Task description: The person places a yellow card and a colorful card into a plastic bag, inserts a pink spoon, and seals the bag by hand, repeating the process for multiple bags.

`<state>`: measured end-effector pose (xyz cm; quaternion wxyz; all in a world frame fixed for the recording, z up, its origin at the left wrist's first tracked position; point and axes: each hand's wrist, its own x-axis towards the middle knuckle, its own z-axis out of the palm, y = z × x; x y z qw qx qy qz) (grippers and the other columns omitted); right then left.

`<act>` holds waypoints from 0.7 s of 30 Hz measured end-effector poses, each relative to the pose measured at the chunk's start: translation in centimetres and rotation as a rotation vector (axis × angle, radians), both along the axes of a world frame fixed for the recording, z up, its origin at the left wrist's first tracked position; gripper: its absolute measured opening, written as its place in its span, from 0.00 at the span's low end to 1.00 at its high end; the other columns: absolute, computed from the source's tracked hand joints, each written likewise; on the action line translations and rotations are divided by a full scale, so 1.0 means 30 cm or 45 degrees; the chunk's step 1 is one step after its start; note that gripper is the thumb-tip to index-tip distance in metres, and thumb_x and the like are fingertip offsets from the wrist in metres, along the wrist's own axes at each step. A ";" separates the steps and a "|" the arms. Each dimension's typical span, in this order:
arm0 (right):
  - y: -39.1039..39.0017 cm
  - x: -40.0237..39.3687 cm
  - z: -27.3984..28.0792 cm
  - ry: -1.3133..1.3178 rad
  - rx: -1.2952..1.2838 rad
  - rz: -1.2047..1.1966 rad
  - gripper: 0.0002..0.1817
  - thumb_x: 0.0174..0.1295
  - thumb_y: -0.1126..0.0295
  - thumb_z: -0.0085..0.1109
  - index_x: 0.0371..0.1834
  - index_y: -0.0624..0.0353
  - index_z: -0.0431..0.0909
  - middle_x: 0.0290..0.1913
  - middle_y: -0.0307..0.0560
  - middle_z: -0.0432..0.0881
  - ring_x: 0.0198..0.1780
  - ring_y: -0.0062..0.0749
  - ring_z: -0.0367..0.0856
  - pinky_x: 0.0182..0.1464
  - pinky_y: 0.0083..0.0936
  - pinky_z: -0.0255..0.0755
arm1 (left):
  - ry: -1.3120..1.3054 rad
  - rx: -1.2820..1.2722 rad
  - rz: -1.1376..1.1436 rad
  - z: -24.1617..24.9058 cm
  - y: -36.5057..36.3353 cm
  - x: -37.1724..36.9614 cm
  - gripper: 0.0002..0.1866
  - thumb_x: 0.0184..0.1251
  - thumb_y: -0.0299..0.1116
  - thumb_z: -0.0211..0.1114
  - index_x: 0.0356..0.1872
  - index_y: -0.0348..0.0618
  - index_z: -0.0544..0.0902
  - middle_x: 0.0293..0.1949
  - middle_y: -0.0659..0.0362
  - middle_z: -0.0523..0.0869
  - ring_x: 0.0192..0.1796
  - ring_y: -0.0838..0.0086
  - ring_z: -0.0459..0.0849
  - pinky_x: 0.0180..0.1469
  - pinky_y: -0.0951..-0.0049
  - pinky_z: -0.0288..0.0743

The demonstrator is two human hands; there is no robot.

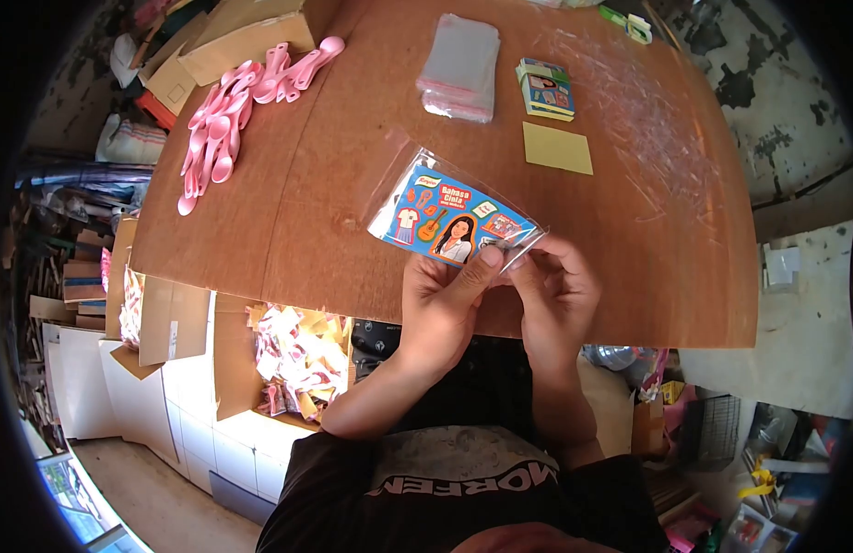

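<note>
Pinching one clear plastic bag around one blue printed card, the left hand and right hand have curled fingers. Beyond them on the bench: one yellow card, one card stack, one bag stack; leftward, many pink spoons.

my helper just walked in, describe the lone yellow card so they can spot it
On the brown wooden table, look just below the stack of blue picture cards. The flat yellow rectangular card lies there by itself, plain, with no pictures showing, unlike the stacked ones.
</note>
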<state>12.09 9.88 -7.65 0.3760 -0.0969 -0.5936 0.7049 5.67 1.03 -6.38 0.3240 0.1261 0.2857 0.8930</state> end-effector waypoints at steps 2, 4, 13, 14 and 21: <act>-0.003 -0.008 -0.004 0.037 0.041 -0.031 0.09 0.63 0.82 0.57 0.46 0.71 0.74 0.40 0.51 0.84 0.41 0.26 0.84 0.44 0.21 0.78 | -0.003 -0.032 -0.020 -0.009 0.002 0.013 0.12 0.69 0.25 0.59 0.52 0.36 0.78 0.46 0.57 0.85 0.48 0.78 0.82 0.52 0.76 0.73; -0.003 -0.010 -0.004 0.075 0.083 -0.062 0.10 0.62 0.83 0.57 0.46 0.71 0.74 0.40 0.50 0.83 0.42 0.25 0.83 0.46 0.21 0.78 | 0.006 -0.048 -0.058 -0.016 0.000 0.019 0.12 0.69 0.26 0.60 0.52 0.36 0.78 0.46 0.59 0.84 0.49 0.79 0.81 0.54 0.76 0.71; -0.004 0.009 -0.010 0.049 -0.105 0.046 0.13 0.58 0.86 0.58 0.45 0.67 0.71 0.41 0.48 0.81 0.45 0.26 0.81 0.46 0.22 0.77 | 0.091 0.166 0.248 0.015 -0.014 -0.060 0.28 0.71 0.30 0.55 0.69 0.38 0.58 0.63 0.42 0.70 0.66 0.55 0.69 0.64 0.55 0.69; -0.017 0.005 0.001 0.024 -0.174 0.020 0.16 0.58 0.87 0.58 0.48 0.67 0.69 0.41 0.49 0.81 0.43 0.25 0.81 0.43 0.21 0.78 | 0.071 0.234 0.264 0.006 -0.014 -0.068 0.24 0.72 0.27 0.54 0.67 0.38 0.62 0.59 0.43 0.75 0.63 0.55 0.74 0.61 0.58 0.74; -0.034 0.005 0.021 -0.057 -0.169 0.174 0.25 0.56 0.86 0.60 0.57 0.70 0.63 0.40 0.52 0.81 0.38 0.24 0.82 0.37 0.20 0.78 | 0.009 0.171 0.234 0.013 -0.024 -0.070 0.21 0.72 0.27 0.53 0.64 0.34 0.64 0.58 0.41 0.75 0.61 0.55 0.77 0.57 0.60 0.78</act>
